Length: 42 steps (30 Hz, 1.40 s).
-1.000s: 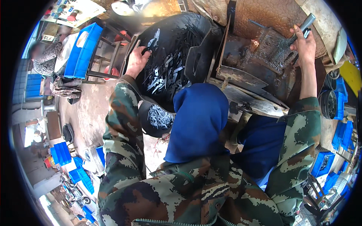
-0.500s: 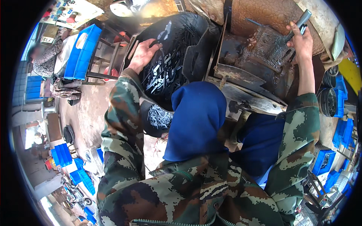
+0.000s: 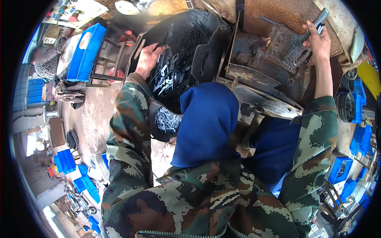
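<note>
My left hand [image 3: 147, 60] is over the left rim of a large black tub [image 3: 158, 29], its fingers curled in above the pile. What its fingertips hold, if anything, is too small to make out. Flat, shiny metal pieces [image 3: 168, 75] lie heaped inside the tub, with darker strips farther back. At the right, my right hand [image 3: 320, 43] is closed round a grey cylindrical metal handle [image 3: 321, 16], whose thick end sticks out above the thumb. Beside that hand sits a dark, wet, oily metal block [image 3: 287, 49] in a grimy metal tray [image 3: 254, 75].
A smaller container of small silvery pieces [image 3: 166, 120] stands just below the tub. Blue crates [image 3: 85, 53] rest on a stand at the left, near another person [image 3: 49, 65]. Black coils [image 3: 346, 107] and more blue bins [image 3: 359, 141] are at the right.
A shiny metal piece that was just beyond my left fingers no longer shows there. My left fingers have curled in and dipped slightly. My right hand keeps its hold, barely shifted.
</note>
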Motion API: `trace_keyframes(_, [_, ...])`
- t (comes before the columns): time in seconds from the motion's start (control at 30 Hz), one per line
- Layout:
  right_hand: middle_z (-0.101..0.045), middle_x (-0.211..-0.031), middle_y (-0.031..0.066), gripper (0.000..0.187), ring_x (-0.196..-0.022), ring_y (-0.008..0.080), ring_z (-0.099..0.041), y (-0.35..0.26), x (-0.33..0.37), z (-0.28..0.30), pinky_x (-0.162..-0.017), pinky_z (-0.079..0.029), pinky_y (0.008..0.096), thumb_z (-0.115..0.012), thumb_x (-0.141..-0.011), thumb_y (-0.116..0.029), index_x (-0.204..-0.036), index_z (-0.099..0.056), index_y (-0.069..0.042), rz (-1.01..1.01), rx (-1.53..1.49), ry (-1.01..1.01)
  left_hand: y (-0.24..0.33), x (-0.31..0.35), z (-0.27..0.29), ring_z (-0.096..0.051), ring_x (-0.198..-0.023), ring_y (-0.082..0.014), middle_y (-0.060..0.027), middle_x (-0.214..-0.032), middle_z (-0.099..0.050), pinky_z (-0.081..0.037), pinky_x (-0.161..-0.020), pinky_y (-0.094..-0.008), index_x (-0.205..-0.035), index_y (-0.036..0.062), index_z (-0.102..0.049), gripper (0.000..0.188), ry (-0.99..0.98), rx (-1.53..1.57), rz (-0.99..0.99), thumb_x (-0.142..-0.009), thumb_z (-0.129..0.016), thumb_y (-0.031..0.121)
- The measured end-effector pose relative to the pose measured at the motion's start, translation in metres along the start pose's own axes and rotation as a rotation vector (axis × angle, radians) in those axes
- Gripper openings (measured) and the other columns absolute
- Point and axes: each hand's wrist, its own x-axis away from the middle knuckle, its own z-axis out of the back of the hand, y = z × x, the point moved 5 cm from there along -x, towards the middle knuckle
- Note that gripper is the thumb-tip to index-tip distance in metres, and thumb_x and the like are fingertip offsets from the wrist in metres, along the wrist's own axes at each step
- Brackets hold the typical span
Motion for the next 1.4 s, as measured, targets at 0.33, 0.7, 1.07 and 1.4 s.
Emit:
trace_keyframes(0.33, [-0.073, -0.096, 0.0003, 0.033, -0.053, 0.0064, -0.052, -0.001, -0.001, -0.006, -0.048, -0.048, 0.0212, -0.064, -0.096, -0.03, -0.118, -0.061, -0.005, 0.006, -0.029, -0.008, -0.092, -0.015, 0.013, -0.064, -0.079, -0.0123, -0.0081, -0.084, -0.071, -0.049, -0.078, -0.0279, -0.107, 0.0004, -0.072, 0.027, -0.048, -0.242, -0.085, -0.088, -0.066, 0.019])
trace_keyframes(0.7, [-0.073, -0.095, 0.0009, 0.036, -0.051, 0.0069, -0.052, 0.002, -0.002, -0.002, -0.047, -0.048, 0.0211, -0.064, -0.096, -0.031, -0.118, -0.061, -0.004, 0.018, -0.036, -0.007, -0.04, -0.015, -0.014, -0.071, -0.089, -0.0263, -0.0192, -0.099, -0.072, -0.053, -0.082, -0.0324, -0.109, 0.0002, -0.07, 0.036, 0.191, -0.457, -0.202, -0.084, -0.072, 0.026])
trace_keyframes(1.07, [-0.072, -0.1, 0.002, 0.031, -0.052, 0.0036, -0.041, -0.003, 0.003, -0.005, -0.048, -0.049, 0.0216, -0.062, -0.096, -0.023, -0.118, -0.057, -0.002, -0.001, -0.016, -0.018, -0.045, -0.021, -0.047, -0.07, -0.086, -0.0263, -0.0159, -0.092, -0.072, -0.053, -0.08, -0.0356, -0.101, 0.0008, -0.07, 0.029, 0.183, -0.545, -0.217, -0.079, -0.074, 0.019])
trace_keyframes(1.4, [-0.072, -0.097, 0.0017, 0.029, -0.057, 0.0054, -0.05, 0.004, -0.004, -0.002, -0.048, -0.05, 0.0215, -0.064, -0.096, -0.028, -0.112, -0.06, -0.004, 0.025, -0.028, -0.01, -0.005, 0.018, -0.019, -0.056, -0.072, -0.0066, -0.0004, -0.077, -0.066, -0.046, -0.068, -0.0233, -0.089, 0.0002, -0.066, 0.008, 0.238, 0.127, -0.151, -0.085, -0.069, 0.007])
